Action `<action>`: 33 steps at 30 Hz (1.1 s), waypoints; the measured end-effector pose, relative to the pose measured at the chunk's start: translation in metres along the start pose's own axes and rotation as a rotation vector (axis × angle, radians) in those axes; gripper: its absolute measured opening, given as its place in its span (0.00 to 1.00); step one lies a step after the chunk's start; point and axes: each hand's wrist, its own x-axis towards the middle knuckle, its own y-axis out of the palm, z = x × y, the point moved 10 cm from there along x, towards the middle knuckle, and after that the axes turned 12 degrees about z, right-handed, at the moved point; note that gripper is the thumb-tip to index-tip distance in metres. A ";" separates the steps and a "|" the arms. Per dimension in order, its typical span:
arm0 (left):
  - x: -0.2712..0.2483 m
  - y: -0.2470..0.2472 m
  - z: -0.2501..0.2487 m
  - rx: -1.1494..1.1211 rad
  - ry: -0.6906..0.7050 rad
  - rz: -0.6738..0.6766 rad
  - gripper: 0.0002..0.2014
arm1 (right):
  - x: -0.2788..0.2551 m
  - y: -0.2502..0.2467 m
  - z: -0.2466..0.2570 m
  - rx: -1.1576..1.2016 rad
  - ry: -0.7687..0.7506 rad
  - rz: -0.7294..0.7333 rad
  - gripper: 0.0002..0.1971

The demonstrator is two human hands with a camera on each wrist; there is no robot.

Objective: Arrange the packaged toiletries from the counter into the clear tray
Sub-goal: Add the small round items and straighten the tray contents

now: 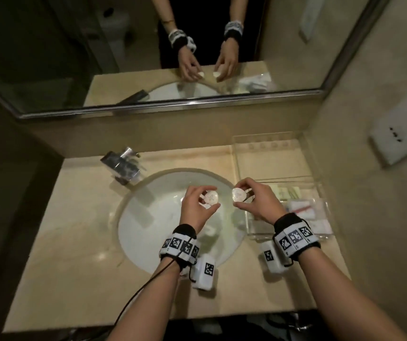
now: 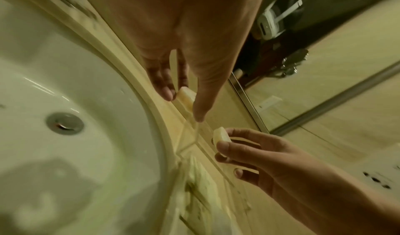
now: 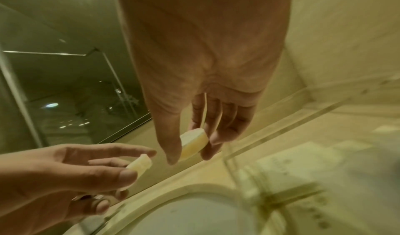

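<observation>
Over the sink (image 1: 145,225), my left hand (image 1: 196,207) pinched a small round soap (image 1: 211,197) between my thumb and my bent fingertips. It was a flat white puck in its wrapper, held on edge with its face turned up at me.

Just beside it, but not touching, my right hand (image 1: 259,200) pinched a second round soap (image 1: 238,194) the same way. My thumb was under it and my fingers curled over the top (the other fingers held nothing).

Farther right, the clear tray (image 1: 320,190) sat on the counter (image 1: 74,242), close to the wall. Some flat packets (image 1: 303,209) already lay in its near part. The back part looked bare, though the clear walls made it hard to be sure.

I thought the good way was to take the right soap in first, since that hand was nearest the tray. The walls are see-through and easy to bump, so I would lift over the rim, then go down. I would lay each soap flat in a bare spot, side by side, and let go only when it rested on the bottom. A puck set on edge could roll.
</observation>
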 end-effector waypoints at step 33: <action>0.093 0.163 -0.048 0.163 -0.094 0.280 0.18 | -0.036 -0.127 -0.176 -0.276 0.492 -0.308 0.17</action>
